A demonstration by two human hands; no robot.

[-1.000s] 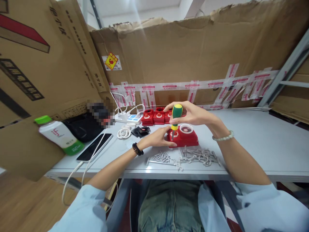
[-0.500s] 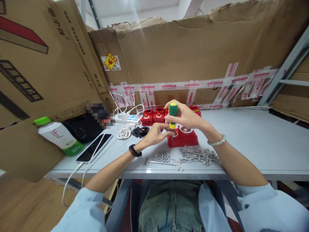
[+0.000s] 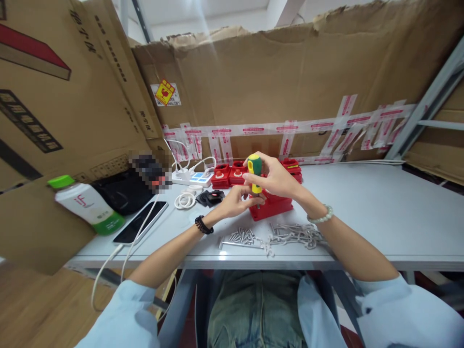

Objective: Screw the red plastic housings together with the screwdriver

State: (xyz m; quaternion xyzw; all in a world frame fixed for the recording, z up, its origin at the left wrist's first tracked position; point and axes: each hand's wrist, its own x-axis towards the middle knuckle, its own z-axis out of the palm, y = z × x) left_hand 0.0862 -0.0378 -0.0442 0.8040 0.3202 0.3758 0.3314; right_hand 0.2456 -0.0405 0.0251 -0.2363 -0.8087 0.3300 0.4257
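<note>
In the head view, keeping the green-and-yellow screwdriver [image 3: 255,166] upright under steady downward pressure should serve best; the right hand [image 3: 277,179] grasps its handle; fingertips of the left hand [image 3: 235,202] meet beside its shaft, their grip unclear; the red housing [image 3: 274,208] sits just beneath them, on the table [image 3: 380,217].

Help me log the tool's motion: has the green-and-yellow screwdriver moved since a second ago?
Yes. The screwdriver handle has shifted left, closer to the white power strip, which rests in place on the table.
</note>
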